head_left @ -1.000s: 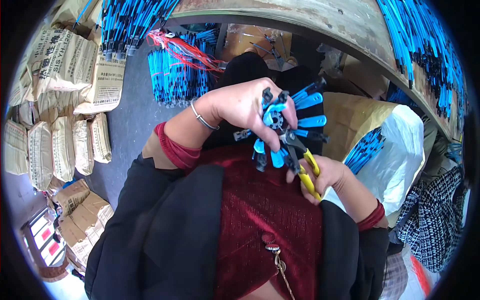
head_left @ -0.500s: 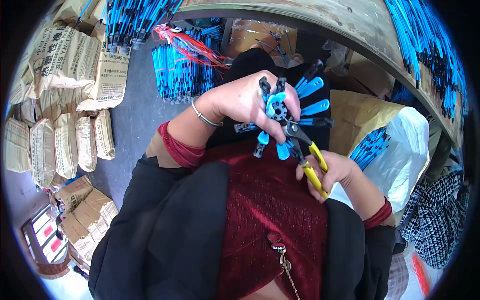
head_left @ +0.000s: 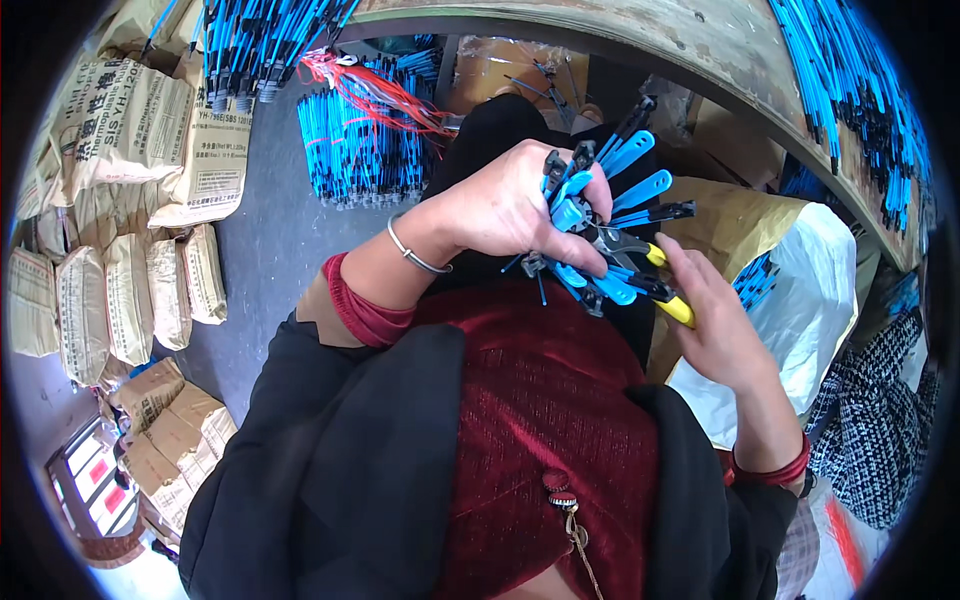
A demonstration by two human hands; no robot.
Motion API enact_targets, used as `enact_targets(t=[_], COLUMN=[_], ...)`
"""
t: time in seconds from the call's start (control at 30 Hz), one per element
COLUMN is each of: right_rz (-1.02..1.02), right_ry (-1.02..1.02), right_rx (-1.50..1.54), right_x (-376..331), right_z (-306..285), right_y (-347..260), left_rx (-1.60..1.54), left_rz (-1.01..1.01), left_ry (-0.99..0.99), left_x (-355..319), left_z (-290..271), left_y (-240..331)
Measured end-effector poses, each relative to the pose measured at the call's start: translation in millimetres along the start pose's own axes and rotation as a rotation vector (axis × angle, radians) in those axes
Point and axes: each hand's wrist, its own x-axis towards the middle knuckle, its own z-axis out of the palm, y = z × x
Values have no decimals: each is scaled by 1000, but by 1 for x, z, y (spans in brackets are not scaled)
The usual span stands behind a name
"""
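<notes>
Yellow-handled cutting pliers (head_left: 640,262) sit clamped in the right hand (head_left: 715,325) at 3 o'clock, jaws against a fanned bunch of blue-and-black parts (head_left: 600,215) — gripped tight by the left hand (head_left: 500,210). Farther off — paper sacks (head_left: 130,150) at 10 o'clock.

Single head-worn fisheye view, looking steeply down, close

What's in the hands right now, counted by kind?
Bunch of blue-and-black plastic parts, in the left hand: 1 bunch, single pieces too overlapped to count
Yellow-handled pliers, in the right hand: 1
Metal bangle on the left wrist: 1
Total: 3
</notes>
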Motion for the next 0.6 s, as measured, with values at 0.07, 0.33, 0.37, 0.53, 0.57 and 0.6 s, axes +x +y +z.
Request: enact_targets(t=[0.07,0.33,0.37,0.53,0.57,0.6], right_rz=[6,-35,-28,-31,-21,-21], right_ry=[23,26,30,59,57,55], right_rx=[-22,17,18,-333,-376,-420], right_x=[2,-1,-2,3,6,8], right_z=[9,-1,-8,-31,-34,-35], right_y=[3,-1,-3,-25,-27,-29], left_rx=[-29,-11,-14,41,18,1], left_rz=[-4,31,32,65,28,-9], left_ry=[-4,-18,-24,-39,-25,-3], left_x=[-3,-6,-2,1,2,1], left_z=[0,2,2,1,1,1], left_y=[-1,-1,-2,1,1,3])
